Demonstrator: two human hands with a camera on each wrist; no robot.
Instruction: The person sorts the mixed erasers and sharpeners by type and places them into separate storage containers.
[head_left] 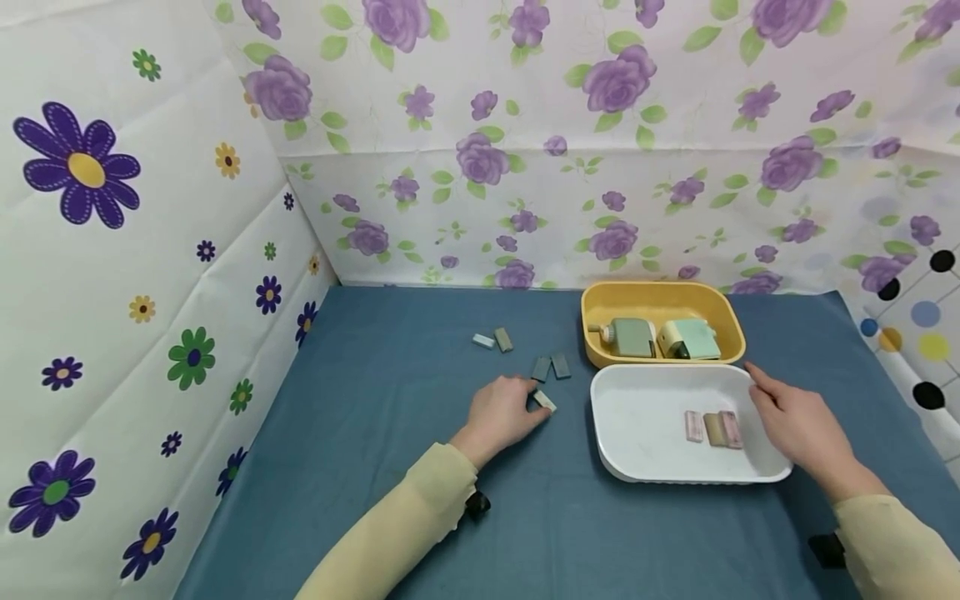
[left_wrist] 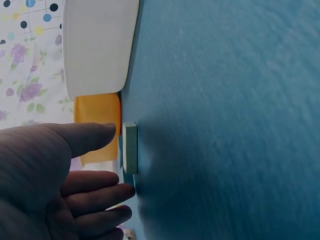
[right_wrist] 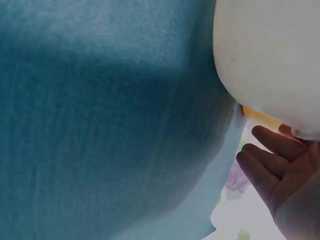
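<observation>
We count three blocks inside the white tray near the bench's right edge; five still out, so under half done, we judge. Left hand: fingers parted around pale block, mid-bench. Right hand: fingers spread, tray's right edge.

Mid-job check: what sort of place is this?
Likely a makeshift tabletop work booth: blue cloth is spread underneath, a rose-printed sheet rises behind it, and a white tray holds small rectangular blocks.
</observation>
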